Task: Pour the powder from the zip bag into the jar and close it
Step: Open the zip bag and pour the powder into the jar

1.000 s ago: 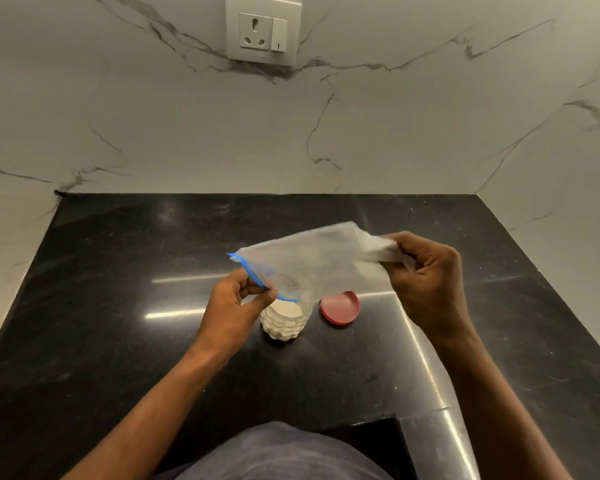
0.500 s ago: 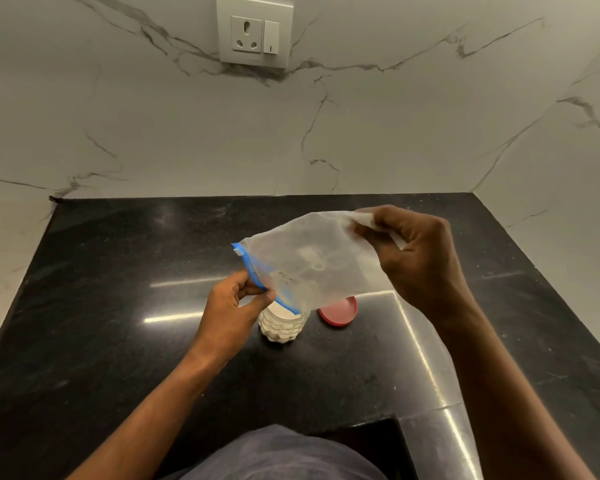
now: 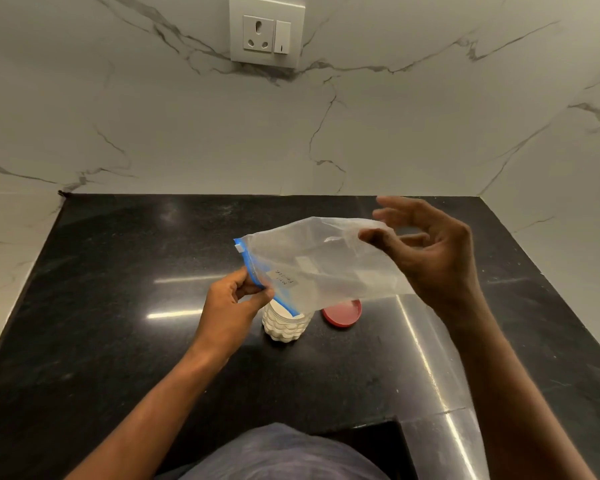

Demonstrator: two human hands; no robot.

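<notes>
The left hand (image 3: 234,303) has a pinch grip on the bag's (image 3: 326,265) blue zip edge, right over the jar (image 3: 284,325). The right hand (image 3: 430,251) pinches the far corner, other fingers spread. If that pinch slackens, leftover powder could dust the bench (image 3: 118,306) beside the lid (image 3: 342,311).

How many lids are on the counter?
1. A red lid lies flat on the black counter, just right of the jar, partly behind the bag. None seems hidden.

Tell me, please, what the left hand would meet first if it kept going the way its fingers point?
Probably the blue zip edge of the clear plastic bag, which the left hand already pinches; beyond is bare black countertop, though depth is unclear.
</notes>
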